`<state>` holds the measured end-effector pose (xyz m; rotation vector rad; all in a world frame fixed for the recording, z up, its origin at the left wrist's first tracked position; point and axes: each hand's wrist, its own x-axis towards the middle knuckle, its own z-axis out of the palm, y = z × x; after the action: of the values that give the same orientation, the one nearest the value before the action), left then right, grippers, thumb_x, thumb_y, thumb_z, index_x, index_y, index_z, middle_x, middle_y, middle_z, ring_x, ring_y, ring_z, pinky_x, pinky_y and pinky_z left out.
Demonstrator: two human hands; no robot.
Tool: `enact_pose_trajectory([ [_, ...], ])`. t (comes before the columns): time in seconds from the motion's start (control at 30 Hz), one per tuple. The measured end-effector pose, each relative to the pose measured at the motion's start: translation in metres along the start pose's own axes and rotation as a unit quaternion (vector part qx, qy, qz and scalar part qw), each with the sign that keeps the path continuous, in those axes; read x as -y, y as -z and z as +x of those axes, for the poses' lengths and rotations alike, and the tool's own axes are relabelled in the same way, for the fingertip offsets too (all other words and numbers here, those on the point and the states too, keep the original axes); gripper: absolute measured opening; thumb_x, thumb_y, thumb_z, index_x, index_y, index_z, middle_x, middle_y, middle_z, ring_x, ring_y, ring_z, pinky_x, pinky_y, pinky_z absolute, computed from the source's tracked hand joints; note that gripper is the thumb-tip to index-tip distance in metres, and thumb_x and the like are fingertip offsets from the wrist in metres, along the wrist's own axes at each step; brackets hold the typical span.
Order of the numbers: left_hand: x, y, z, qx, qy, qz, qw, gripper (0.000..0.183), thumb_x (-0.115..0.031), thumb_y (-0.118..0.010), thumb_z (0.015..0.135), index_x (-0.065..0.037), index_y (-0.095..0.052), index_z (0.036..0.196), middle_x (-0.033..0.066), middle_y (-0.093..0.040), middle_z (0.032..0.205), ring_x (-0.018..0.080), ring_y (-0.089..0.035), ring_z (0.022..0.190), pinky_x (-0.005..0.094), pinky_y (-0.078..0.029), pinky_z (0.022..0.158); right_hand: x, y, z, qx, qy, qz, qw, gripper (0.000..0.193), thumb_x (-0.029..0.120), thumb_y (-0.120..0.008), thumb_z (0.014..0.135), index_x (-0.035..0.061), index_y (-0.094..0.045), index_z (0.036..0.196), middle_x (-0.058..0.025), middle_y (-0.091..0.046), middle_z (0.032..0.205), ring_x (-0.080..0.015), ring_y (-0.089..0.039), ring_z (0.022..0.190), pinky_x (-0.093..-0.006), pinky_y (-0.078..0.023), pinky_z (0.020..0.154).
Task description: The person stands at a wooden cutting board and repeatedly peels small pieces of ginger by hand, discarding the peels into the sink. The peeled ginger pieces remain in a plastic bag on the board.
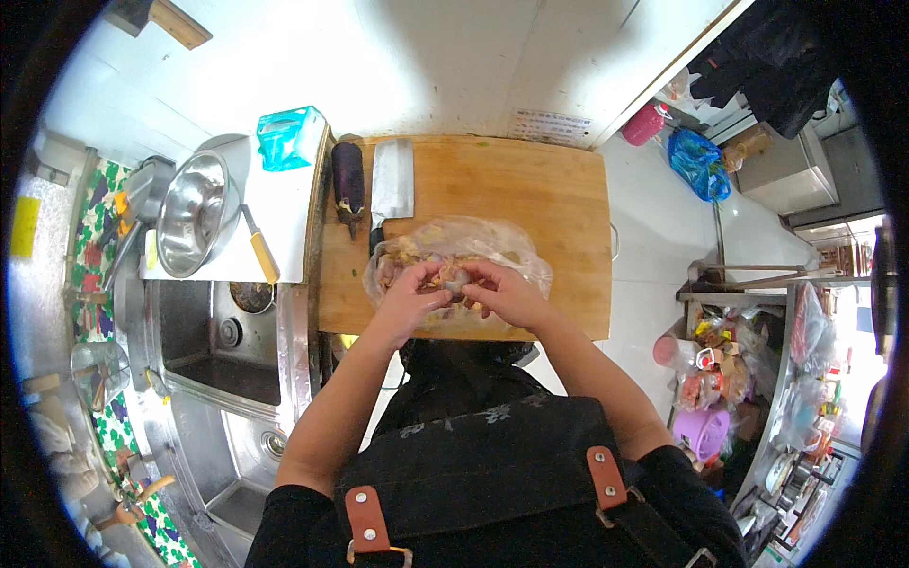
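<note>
My left hand point(414, 294) and my right hand point(504, 291) meet over the near part of a wooden cutting board point(516, 189). Between their closed fingertips is a small pinkish-grey piece of raw meat point(453, 278); its exact kind is too small to make out. Under and around the hands lies a clear plastic bag point(516, 248), spread out, with several yellowish and reddish raw pieces on it. Beyond the left hand, a cleaver point(393, 182) rests flat, its dark handle toward me. A dark purple eggplant point(348, 178) lies left of the blade.
Left of the board stand a steel bowl point(192, 213), a yellow-handled knife point(258, 244) and a turquoise package point(289, 139) on a white counter. A steel double sink point(222, 374) sits nearer. At right are a crowded shelf point(734, 298) and a blue bag point(699, 163).
</note>
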<state>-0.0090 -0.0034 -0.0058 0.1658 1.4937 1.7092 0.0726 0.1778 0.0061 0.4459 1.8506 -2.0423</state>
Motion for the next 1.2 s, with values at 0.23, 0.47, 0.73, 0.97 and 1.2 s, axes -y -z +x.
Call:
enact_pose_trajectory([
  [0.23,-0.029,-0.008,-0.023,0.030,0.046,0.062,0.997,0.022,-0.009,-0.065,0.083,-0.003,-0.056,0.102,0.0016,-0.059,0.084,0.0105,-0.056,0.084,0.0248,-0.046,0.071,0.014,-0.008,-0.002,-0.046,-0.008,-0.041,0.998,0.017,0.016,-0.061,0.086,0.0023,-0.059,0.095,-0.0023,-0.061,0.078,-0.0094,-0.057,0.065,-0.0234,-0.046,0.054],
  [0.47,-0.022,0.004,-0.028,0.051,-0.025,0.048,0.997,0.010,-0.011,-0.063,0.085,-0.007,-0.054,0.087,-0.0011,-0.054,0.082,0.0079,-0.050,0.078,0.0225,-0.042,0.070,0.016,-0.009,0.001,-0.053,0.065,0.106,0.991,0.009,0.013,-0.056,0.090,0.0056,-0.055,0.095,-0.0007,-0.059,0.075,-0.0073,-0.053,0.061,-0.0215,-0.044,0.053],
  [0.73,-0.023,0.003,-0.033,0.040,0.080,-0.239,0.967,0.017,-0.006,-0.058,0.086,-0.007,-0.051,0.102,0.0025,-0.057,0.096,0.0146,-0.057,0.088,0.0308,-0.048,0.082,0.023,-0.015,0.001,-0.052,0.027,0.086,0.995,0.013,0.019,-0.053,0.093,0.0070,-0.054,0.100,-0.0001,-0.059,0.077,-0.0063,-0.053,0.061,-0.0201,-0.042,0.052],
  [0.97,-0.017,-0.009,-0.031,-0.077,-0.014,-0.226,0.971,0.030,-0.002,-0.056,0.086,-0.009,-0.044,0.113,0.0037,-0.054,0.099,0.0153,-0.056,0.092,0.0317,-0.048,0.083,0.032,-0.019,-0.005,-0.081,-0.058,-0.034,0.994,0.023,0.027,-0.053,0.093,0.0050,-0.059,0.095,-0.0003,-0.060,0.073,-0.0066,-0.055,0.061,-0.0207,-0.041,0.047],
  [1.2,-0.012,-0.018,-0.032,-0.087,-0.112,-0.010,0.990,0.030,0.004,-0.055,0.084,-0.005,-0.044,0.111,0.0047,-0.054,0.095,0.0122,-0.054,0.087,0.0258,-0.046,0.079,0.031,-0.030,-0.009,-0.014,-0.037,-0.041,0.998,0.026,0.028,-0.055,0.090,0.0029,-0.062,0.087,-0.0036,-0.061,0.070,-0.0098,-0.056,0.055,-0.0240,-0.043,0.047],
])
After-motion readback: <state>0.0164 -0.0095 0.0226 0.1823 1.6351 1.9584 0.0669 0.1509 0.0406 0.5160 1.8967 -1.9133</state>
